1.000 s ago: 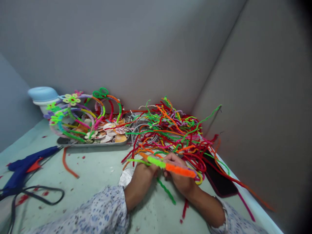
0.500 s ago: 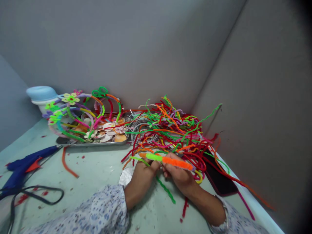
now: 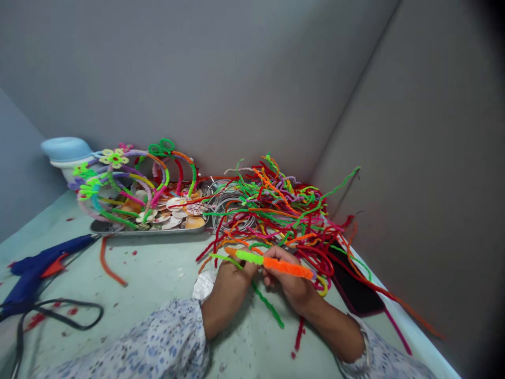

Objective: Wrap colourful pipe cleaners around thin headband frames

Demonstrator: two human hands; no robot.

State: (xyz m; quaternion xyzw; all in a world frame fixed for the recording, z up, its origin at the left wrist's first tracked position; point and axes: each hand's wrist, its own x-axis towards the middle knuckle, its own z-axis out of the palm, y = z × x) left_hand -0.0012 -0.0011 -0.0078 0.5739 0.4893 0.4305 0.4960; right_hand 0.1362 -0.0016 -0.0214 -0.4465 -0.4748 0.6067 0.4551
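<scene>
Orange-and-lime fuzzy band lies slantwise across our right hand and our left hand, above the near middle of the pale green table. We have the right hand closed on it, the long orange stretch passing over the fingers. Our left hand is closed too, gripping a green strand that sticks out on both sides; the lime stretch crosses just above that thumb. Our fingertips meet beneath the band, and we cannot tell exactly what each one pinches.

Beyond our hands we see a tangled heap of pipe cleaners, with a coil of silvery wire at its left edge. To the right lies a dark phone, partly under strands. Farther left, a metal tray bears shells and flowered hoops; a blue glue gun rests nearby, its tip beside the tray.
</scene>
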